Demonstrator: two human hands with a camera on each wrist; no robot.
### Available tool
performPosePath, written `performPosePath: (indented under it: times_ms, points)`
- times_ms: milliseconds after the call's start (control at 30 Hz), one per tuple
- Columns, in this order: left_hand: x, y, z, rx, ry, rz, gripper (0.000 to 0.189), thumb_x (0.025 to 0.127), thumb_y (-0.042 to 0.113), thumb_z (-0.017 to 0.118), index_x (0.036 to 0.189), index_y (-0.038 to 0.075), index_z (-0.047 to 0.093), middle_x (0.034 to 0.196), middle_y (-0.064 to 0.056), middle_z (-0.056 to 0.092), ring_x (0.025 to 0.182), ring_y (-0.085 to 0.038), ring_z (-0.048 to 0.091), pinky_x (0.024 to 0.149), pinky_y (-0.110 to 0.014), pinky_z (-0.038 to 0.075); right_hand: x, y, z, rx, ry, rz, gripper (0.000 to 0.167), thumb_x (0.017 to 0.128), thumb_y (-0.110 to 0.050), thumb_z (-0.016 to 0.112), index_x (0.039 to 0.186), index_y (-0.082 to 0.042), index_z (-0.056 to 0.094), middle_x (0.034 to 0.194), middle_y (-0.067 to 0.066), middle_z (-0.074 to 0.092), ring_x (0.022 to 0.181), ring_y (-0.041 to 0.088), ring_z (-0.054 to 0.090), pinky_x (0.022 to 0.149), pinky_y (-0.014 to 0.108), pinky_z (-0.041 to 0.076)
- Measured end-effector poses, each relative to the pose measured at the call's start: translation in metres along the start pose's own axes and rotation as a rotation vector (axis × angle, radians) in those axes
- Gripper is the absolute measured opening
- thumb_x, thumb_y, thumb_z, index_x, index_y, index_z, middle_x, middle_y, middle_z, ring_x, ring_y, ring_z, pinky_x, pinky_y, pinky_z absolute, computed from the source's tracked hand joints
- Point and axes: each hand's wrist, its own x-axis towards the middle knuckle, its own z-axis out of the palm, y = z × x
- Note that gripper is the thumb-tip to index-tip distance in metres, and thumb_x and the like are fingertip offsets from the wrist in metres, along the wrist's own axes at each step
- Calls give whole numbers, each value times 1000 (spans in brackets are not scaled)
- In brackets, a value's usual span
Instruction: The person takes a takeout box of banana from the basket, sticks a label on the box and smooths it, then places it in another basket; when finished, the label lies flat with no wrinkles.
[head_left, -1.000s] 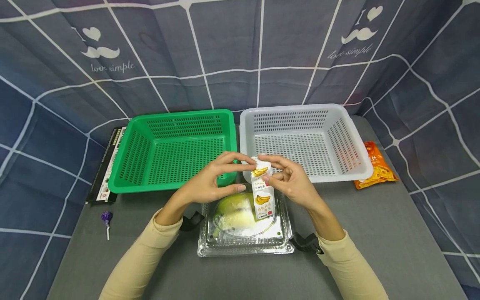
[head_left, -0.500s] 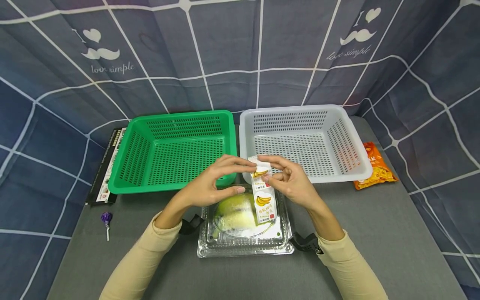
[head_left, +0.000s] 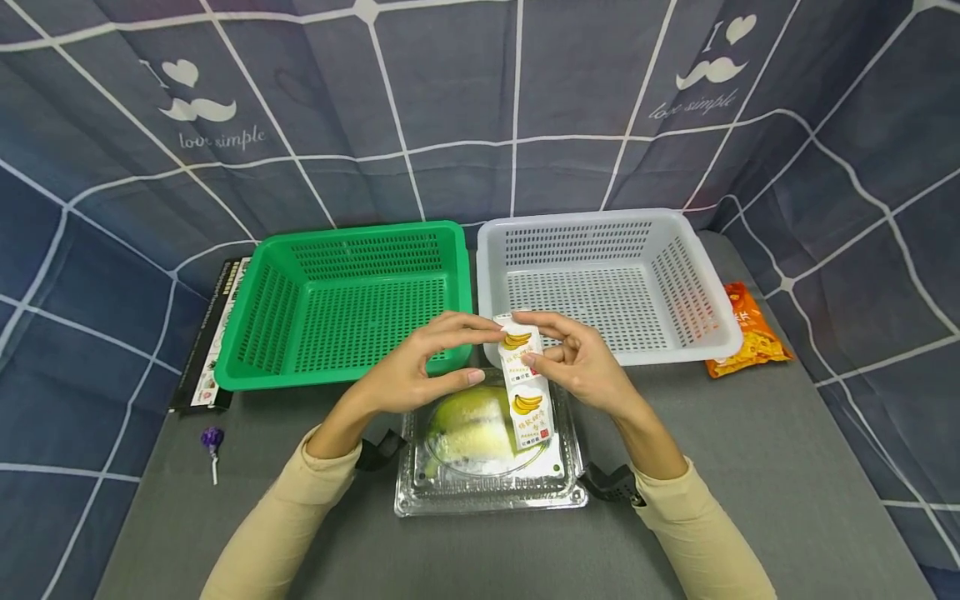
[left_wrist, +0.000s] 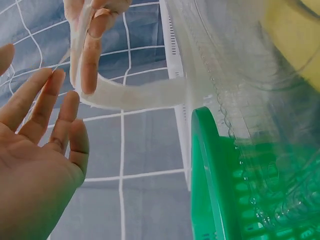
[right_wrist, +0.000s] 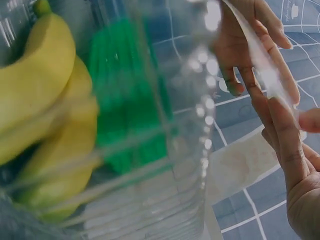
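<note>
A white strip of banana stickers point(head_left: 527, 412) hangs over a clear plastic clamshell box point(head_left: 491, 502) with bananas point(right_wrist: 65, 105) inside. My right hand point(head_left: 581, 364) pinches the strip's upper part between thumb and fingers. At the strip's upper left edge, the extended fingertips of my left hand point(head_left: 416, 364) touch or nearly touch it, while the left thumb stands apart. In the left wrist view, the strip point(left_wrist: 135, 95) curves from the right hand towards the box; whether its lower end is stuck there I cannot tell.
Behind the hands stand a green basket point(head_left: 345, 382) and a white basket point(head_left: 611, 360), side by side. An orange snack bag point(head_left: 753, 333) lies at the right, a purple lollipop point(head_left: 212, 437) at the left. A dark flat box point(head_left: 201, 375) sits beside the green basket.
The strip's lower end has shifted slightly downward over the box. The left hand has drawn a little to the left. The right hand's grip on the strip looks the same.
</note>
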Motion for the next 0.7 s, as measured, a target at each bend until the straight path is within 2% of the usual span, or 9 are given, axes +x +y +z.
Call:
performPosePath:
  times_ms: [133, 267, 367, 533, 633, 700]
  points:
    - [-2, 0, -1, -130, 25, 5, 43, 91, -2, 63, 134, 0, 57, 135, -12, 54, 120, -21, 52, 100, -45, 46, 0, 0, 0, 37, 4, -8, 52, 89, 3, 66, 138, 1, 50, 140, 23, 50, 71, 14, 72, 48, 23, 49]
    - [-6, 1, -3, -291, 51, 12, 41, 92, -4, 61, 132, -10, 54, 134, -19, 52, 117, -26, 55, 97, -41, 50, -1, -3, -1, 93, 6, -8, 53, 87, 2, 69, 136, 6, 49, 137, 22, 50, 81, 16, 73, 65, 30, 58]
    - [-10, 2, -5, -377, 76, 16, 41, 94, 1, 62, 131, -12, 54, 133, -21, 50, 117, -29, 57, 97, -44, 50, -2, -4, -4, 144, 19, -18, 53, 85, 5, 69, 134, 11, 48, 135, 15, 53, 83, 14, 73, 70, 35, 59]
    - [-22, 4, -13, -486, 102, 40, 41, 94, 3, 63, 131, -11, 54, 133, -19, 49, 116, -29, 61, 95, -54, 48, -3, -4, -7, 177, 50, -64, 49, 83, 12, 66, 129, 13, 49, 130, -1, 60, 81, 13, 73, 66, 38, 59]
    - [-33, 3, -18, -513, 70, 54, 41, 95, 1, 62, 133, -8, 53, 135, -15, 49, 115, -28, 62, 95, -50, 49, -3, -2, -8, 173, 60, -91, 47, 83, 12, 66, 127, 12, 52, 129, -4, 61, 79, 12, 72, 65, 35, 59]
    - [-41, 2, -20, -518, 24, 33, 42, 95, -1, 60, 135, -8, 52, 137, -12, 48, 115, -27, 62, 96, -45, 50, -3, -2, -9, 172, 64, -104, 46, 82, 14, 65, 126, 10, 53, 129, -3, 61, 78, 12, 72, 64, 35, 59]
